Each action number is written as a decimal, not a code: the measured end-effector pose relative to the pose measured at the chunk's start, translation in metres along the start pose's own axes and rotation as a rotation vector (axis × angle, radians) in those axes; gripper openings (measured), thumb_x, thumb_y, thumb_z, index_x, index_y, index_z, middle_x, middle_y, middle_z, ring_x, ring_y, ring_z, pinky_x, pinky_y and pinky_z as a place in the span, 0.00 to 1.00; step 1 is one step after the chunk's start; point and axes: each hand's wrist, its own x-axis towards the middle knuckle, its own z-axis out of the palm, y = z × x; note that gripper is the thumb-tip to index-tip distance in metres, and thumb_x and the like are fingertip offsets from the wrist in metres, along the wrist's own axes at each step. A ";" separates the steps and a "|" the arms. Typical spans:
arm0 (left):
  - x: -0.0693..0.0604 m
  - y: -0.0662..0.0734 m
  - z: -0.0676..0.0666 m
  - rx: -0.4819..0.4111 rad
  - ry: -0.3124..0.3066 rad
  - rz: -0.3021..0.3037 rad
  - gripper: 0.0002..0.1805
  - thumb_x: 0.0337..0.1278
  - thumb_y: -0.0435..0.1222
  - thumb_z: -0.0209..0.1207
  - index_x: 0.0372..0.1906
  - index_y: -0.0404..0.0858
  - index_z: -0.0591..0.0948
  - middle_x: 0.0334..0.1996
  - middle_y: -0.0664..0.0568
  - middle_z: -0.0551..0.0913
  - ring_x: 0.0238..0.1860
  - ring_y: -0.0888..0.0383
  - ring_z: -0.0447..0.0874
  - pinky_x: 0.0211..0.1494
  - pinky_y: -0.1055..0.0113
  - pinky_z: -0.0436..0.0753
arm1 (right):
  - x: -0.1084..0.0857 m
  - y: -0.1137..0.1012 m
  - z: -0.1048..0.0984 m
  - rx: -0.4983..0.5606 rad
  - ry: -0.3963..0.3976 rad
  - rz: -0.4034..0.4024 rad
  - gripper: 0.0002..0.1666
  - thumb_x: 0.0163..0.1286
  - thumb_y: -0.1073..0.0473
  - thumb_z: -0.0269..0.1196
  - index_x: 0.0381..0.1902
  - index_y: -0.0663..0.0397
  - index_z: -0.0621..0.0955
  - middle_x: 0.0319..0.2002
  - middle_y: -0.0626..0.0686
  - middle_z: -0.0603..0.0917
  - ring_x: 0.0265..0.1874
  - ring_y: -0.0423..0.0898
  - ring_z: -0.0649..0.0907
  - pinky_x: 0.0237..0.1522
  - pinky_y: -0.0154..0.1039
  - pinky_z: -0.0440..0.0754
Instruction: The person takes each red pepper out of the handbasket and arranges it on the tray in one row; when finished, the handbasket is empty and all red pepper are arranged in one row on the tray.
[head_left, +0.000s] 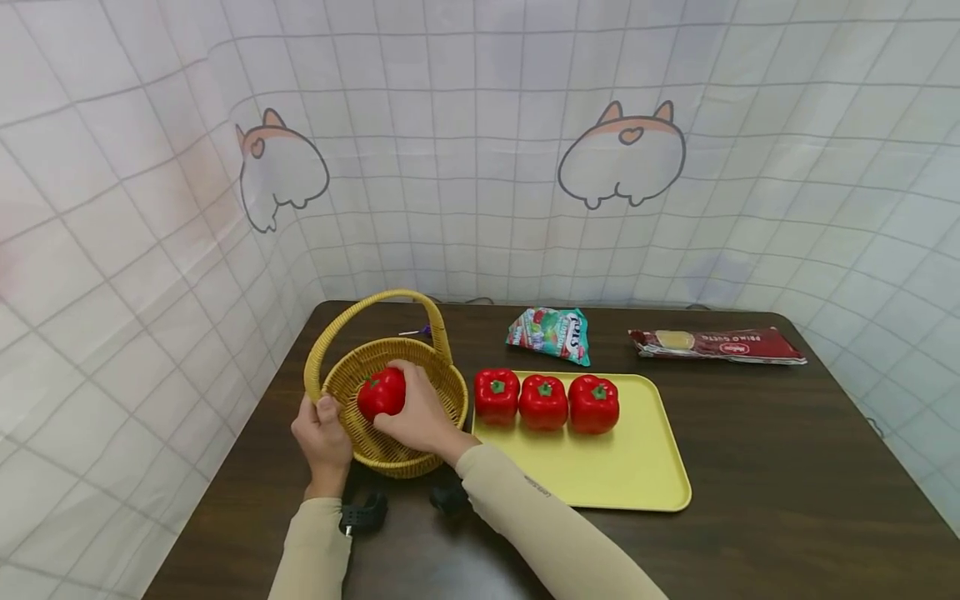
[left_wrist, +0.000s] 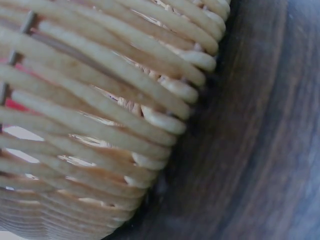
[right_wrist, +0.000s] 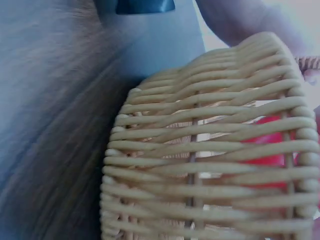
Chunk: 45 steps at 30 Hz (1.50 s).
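Observation:
A yellow woven basket with a tall hoop handle stands at the left of the table. My left hand grips its left rim near the foot of the handle. Inside the basket's opening, my right hand holds a red bell pepper, fingers over its far side and thumb at the near side. Three more red bell peppers, the nearest one beside the basket, sit in a row on a yellow tray. Both wrist views show the basket's woven wall close up, with red showing through the gaps.
Behind the tray lies a teal snack bag. A long dark-red packet lies at the back right. A small purple-ended stick is behind the basket, seen through its handle. A gridded white curtain hangs behind the dark wooden table.

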 end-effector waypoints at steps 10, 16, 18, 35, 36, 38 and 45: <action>0.001 0.002 -0.004 0.008 0.005 -0.011 0.23 0.67 0.41 0.49 0.23 0.23 0.68 0.17 0.65 0.66 0.19 0.75 0.59 0.24 0.78 0.58 | -0.028 0.002 -0.022 0.143 0.064 -0.084 0.46 0.55 0.49 0.71 0.70 0.41 0.63 0.62 0.45 0.71 0.56 0.45 0.74 0.49 0.42 0.80; 0.001 0.001 -0.005 -0.001 0.008 0.001 0.23 0.67 0.39 0.48 0.23 0.22 0.67 0.15 0.55 0.65 0.18 0.73 0.58 0.23 0.78 0.58 | -0.045 0.006 -0.039 0.210 0.072 -0.119 0.44 0.58 0.45 0.70 0.70 0.38 0.65 0.59 0.44 0.74 0.50 0.45 0.75 0.45 0.40 0.81; 0.001 0.001 -0.005 -0.002 0.007 0.003 0.24 0.67 0.40 0.48 0.23 0.22 0.67 0.15 0.58 0.65 0.18 0.74 0.58 0.23 0.78 0.57 | -0.052 0.007 -0.045 0.234 0.074 -0.127 0.44 0.58 0.46 0.70 0.70 0.38 0.65 0.59 0.45 0.74 0.50 0.46 0.76 0.45 0.42 0.81; 0.002 0.002 0.000 -0.019 -0.007 0.026 0.28 0.69 0.46 0.50 0.23 0.23 0.68 0.17 0.67 0.65 0.18 0.74 0.57 0.23 0.78 0.56 | -0.108 -0.003 -0.119 0.119 0.094 -0.229 0.50 0.50 0.64 0.72 0.70 0.59 0.62 0.63 0.55 0.72 0.59 0.51 0.74 0.52 0.47 0.80; 0.002 0.002 0.000 -0.016 -0.006 0.026 0.28 0.69 0.46 0.50 0.23 0.23 0.68 0.17 0.67 0.65 0.18 0.75 0.57 0.23 0.78 0.56 | -0.112 -0.005 -0.123 0.121 0.102 -0.225 0.50 0.50 0.65 0.72 0.70 0.60 0.62 0.62 0.56 0.72 0.58 0.51 0.74 0.53 0.47 0.79; 0.002 0.002 0.001 -0.016 -0.002 0.025 0.29 0.69 0.47 0.50 0.23 0.23 0.68 0.17 0.67 0.65 0.18 0.75 0.57 0.23 0.78 0.56 | -0.117 -0.006 -0.130 0.121 0.120 -0.212 0.51 0.49 0.66 0.71 0.70 0.61 0.61 0.61 0.56 0.73 0.58 0.51 0.74 0.53 0.46 0.79; 0.000 0.001 0.001 -0.022 0.009 0.022 0.32 0.70 0.49 0.51 0.23 0.22 0.67 0.17 0.66 0.65 0.18 0.74 0.57 0.23 0.78 0.56 | -0.130 0.005 -0.147 0.109 0.185 -0.179 0.49 0.51 0.65 0.73 0.68 0.62 0.63 0.61 0.56 0.73 0.58 0.54 0.75 0.52 0.50 0.80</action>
